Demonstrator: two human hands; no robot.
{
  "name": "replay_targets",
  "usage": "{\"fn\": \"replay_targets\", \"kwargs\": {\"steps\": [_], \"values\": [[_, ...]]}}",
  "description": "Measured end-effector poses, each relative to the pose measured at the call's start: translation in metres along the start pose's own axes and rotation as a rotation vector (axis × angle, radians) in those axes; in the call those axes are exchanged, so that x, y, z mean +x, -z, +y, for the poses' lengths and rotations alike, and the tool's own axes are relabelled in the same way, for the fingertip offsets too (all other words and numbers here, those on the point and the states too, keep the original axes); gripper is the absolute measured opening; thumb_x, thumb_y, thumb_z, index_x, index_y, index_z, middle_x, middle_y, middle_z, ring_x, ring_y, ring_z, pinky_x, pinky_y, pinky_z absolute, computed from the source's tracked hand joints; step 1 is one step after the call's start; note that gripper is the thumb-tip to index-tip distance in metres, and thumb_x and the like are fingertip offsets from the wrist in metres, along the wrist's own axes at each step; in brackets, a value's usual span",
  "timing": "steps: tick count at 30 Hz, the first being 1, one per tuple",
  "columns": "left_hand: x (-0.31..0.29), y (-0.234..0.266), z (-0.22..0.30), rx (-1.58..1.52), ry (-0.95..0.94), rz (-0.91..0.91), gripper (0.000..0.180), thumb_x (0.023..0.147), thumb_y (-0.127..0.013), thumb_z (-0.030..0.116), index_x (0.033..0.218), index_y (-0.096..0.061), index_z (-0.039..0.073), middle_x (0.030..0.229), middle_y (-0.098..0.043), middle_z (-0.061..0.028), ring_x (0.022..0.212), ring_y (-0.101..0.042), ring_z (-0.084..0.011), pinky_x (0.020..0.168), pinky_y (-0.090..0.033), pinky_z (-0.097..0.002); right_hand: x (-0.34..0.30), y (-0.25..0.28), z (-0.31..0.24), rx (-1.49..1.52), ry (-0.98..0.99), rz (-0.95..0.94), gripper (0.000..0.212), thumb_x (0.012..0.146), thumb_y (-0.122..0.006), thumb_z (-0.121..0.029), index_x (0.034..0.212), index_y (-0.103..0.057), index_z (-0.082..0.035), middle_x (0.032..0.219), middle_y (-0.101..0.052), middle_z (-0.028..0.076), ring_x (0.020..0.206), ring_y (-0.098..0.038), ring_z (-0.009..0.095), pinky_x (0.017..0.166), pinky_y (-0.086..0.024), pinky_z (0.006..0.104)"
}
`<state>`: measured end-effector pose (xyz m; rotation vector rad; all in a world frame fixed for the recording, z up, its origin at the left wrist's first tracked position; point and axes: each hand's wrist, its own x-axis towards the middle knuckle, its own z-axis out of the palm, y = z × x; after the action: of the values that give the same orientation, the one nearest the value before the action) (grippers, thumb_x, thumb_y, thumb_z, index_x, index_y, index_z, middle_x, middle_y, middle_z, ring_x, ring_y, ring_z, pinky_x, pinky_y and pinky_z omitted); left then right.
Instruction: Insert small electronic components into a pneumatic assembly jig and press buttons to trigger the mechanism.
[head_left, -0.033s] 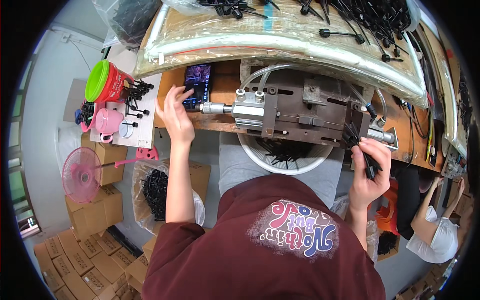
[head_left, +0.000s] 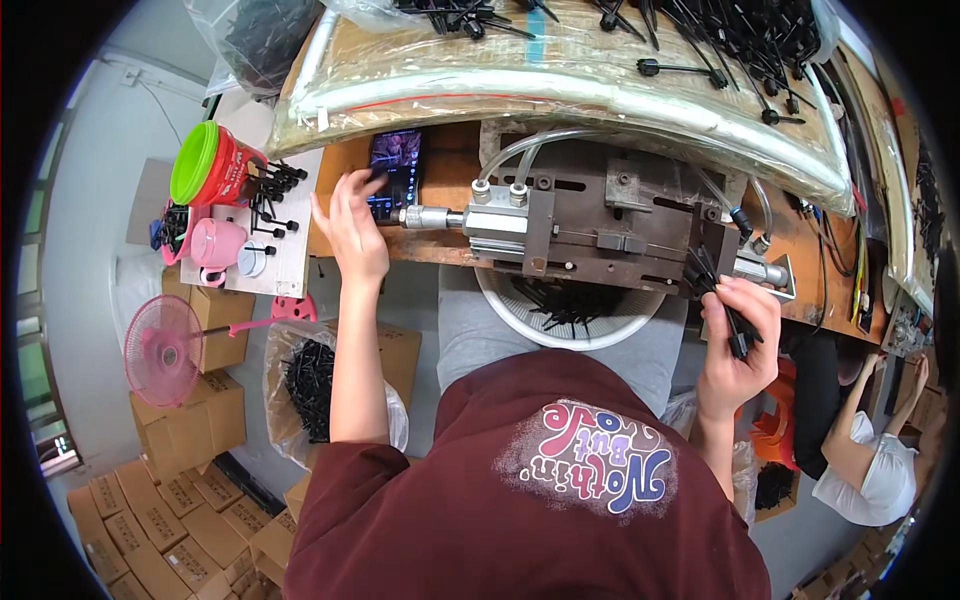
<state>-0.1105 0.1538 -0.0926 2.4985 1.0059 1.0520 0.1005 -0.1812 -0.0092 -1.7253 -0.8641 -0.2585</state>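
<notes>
My left hand is raised at the left of the bench, fingers apart, holding nothing. One blurred finger reaches over the lower left of a lit phone lying on the wood. In my right hand several thin black plastic rods with knobbed ends are gripped between thumb and fingers. Their upper ends stick out beside the right end of a metal pneumatic fixture. Below the fixture, a white basket with black parts sits at my lap.
A padded, film-wrapped board carries more black rods at the back. Left stand a red bucket with green rim, a pink mug and a pink fan. Cartons are stacked lower left; another person is at right.
A finger of my left hand has shifted slightly over the phone and is now blurred. My right hand and the rods in it look almost the same.
</notes>
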Motion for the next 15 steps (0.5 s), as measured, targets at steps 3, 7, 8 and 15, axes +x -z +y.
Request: {"fn": "replay_targets", "kwargs": {"steps": [3,7,8,15], "values": [[0.012,-0.004,-0.007,0.032,0.093,0.101,0.054,0.105,-0.018,0.038,0.116,-0.057,0.002,0.113,-0.067,-0.0123,0.121,-0.053,-0.0261,0.112,-0.012,-0.048,-0.001,-0.002,0.0,-0.001,0.006,-0.012,0.02,0.076,-0.073,0.009,0.093,-0.066,0.001,0.096,-0.066,0.013,0.09,-0.064,0.023,0.084,-0.049,0.0322],[0.021,0.02,0.046,-0.197,0.013,0.314,0.025,0.099,-0.045,0.017,0.105,-0.063,0.002,0.101,-0.067,-0.0104,0.095,-0.06,-0.0231,0.092,-0.039,-0.0369,0.001,-0.002,-0.001,-0.089,0.086,-0.026,0.022,0.074,-0.074,0.009,0.093,-0.066,0.0,0.094,-0.067,0.013,0.088,-0.065,0.023,0.081,-0.051,0.032],[0.012,0.025,0.07,-0.281,0.002,0.297,0.019,0.096,-0.05,0.012,0.103,-0.063,0.002,0.098,-0.067,-0.0101,0.09,-0.06,-0.0219,0.085,-0.042,-0.0343,0.002,-0.004,-0.003,-0.12,0.119,-0.042,0.022,0.074,-0.074,0.009,0.093,-0.067,0.0,0.094,-0.067,0.013,0.088,-0.066,0.023,0.08,-0.051,0.0319],[-0.019,0.023,0.205,-0.878,-0.315,-0.374,0.041,0.065,-0.087,0.012,0.1,-0.069,0.001,0.092,-0.069,-0.0109,0.079,-0.067,-0.0201,0.072,-0.055,-0.0312,0.006,-0.027,-0.007,-0.233,0.481,-0.17,0.037,0.061,-0.068,0.008,0.098,-0.068,0.008,0.097,-0.064,0.019,0.079,-0.066,0.03,0.066,-0.055,0.0348]]}}
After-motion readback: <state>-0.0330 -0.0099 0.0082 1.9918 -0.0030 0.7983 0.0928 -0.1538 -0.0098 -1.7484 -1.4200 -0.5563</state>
